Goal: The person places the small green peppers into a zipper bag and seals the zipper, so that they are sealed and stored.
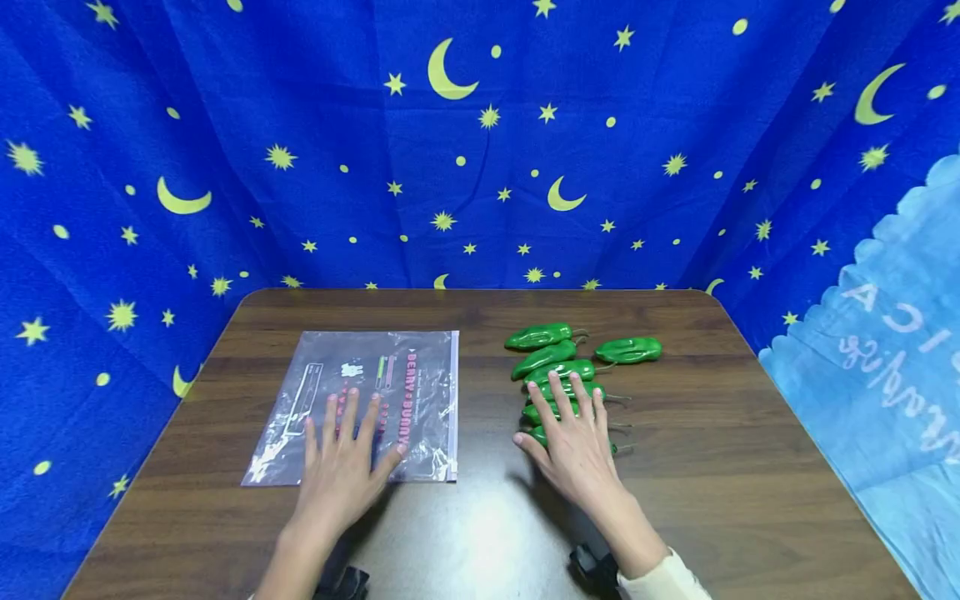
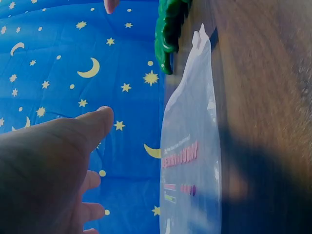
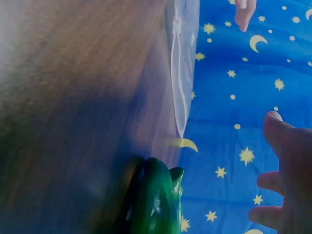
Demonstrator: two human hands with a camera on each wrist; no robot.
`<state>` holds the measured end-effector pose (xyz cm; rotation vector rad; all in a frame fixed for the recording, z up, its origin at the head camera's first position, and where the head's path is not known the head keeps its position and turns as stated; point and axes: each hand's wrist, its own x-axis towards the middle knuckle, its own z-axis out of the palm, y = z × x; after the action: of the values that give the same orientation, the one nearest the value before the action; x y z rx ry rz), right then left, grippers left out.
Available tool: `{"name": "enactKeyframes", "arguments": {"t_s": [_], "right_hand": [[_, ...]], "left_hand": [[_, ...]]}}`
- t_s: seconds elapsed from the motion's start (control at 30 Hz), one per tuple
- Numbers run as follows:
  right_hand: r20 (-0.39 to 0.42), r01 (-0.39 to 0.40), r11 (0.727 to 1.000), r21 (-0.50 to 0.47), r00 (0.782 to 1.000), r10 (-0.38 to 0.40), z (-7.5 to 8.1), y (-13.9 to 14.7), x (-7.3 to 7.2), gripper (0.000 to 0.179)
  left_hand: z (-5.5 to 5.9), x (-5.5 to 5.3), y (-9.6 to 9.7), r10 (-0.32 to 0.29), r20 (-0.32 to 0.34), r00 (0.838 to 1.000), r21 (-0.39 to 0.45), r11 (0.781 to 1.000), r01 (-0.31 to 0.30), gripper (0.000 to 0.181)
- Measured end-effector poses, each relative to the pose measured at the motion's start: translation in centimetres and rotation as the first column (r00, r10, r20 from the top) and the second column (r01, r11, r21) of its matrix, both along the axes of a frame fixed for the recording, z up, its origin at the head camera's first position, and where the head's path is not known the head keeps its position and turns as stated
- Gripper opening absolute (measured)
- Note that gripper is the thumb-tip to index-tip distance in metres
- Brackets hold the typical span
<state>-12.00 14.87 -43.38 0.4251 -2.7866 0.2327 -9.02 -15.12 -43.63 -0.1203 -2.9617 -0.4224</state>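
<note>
1. At the left of the dark wood worktop [image 1: 480, 517] lies a clear plastic bag [image 1: 423, 400], flat, with pink lettering and a zip strip along its right edge. The head view gives its whole outline; the right wrist view shows the zip slider [image 3: 177, 25] far more plainly.
2. The left hand [image 1: 339, 471] is over the bag's near part, its grip spread, thumb out to the right, holding nothing. From overhead it seems to lie on the plastic, but the left wrist view shows a gap between them, with blue backdrop [image 2: 131, 53] behind.
3. Right of the bag and apart from it, six green peppers [image 1: 543, 360] form a column, stems mostly to the right. The right wrist view catches only a few, bunched at its lower edge.
4. The right hand [image 1: 572, 446] is over the nearer peppers and partly hides them. Its grip is spread too and holds nothing; the right wrist view shows it raised clear of the peppers.
5. Just right of the column's far end lies a seventh pepper [image 1: 630, 350], plain in the head view.
6. At the far right, a pale blue cloth [image 1: 877, 333] with white lettering hangs beside the worktop, visible only in the head view.
</note>
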Motion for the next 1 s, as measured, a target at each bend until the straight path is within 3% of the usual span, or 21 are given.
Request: {"name": "enactKeyframes", "arguments": {"t_s": [0.47, 0.73, 1.0], "right_hand": [[0.012, -0.07, 0.997, 0.018, 0.997, 0.07, 0.4, -1.7, -2.0, 0.07], [0.011, -0.116, 0.991, 0.061, 0.993, 0.116, 0.6, -2.5, -3.1, 0.07], [0.045, -0.149, 0.986, 0.074, 0.988, 0.146, 0.5, -3.4, -4.0, 0.069]], "left_hand": [[0.4, -1.3, -0.6, -0.007, 0.069, 0.998, 0.027, 1.0, 0.005, 0.081], [0.8, -2.2, -0.8, -0.018, 0.041, 0.999, 0.025, 1.0, 0.017, 0.08], [1.1, -2.9, -0.9, -0.016, 0.062, 0.998, 0.009, 1.0, 0.016, 0.08]]}}
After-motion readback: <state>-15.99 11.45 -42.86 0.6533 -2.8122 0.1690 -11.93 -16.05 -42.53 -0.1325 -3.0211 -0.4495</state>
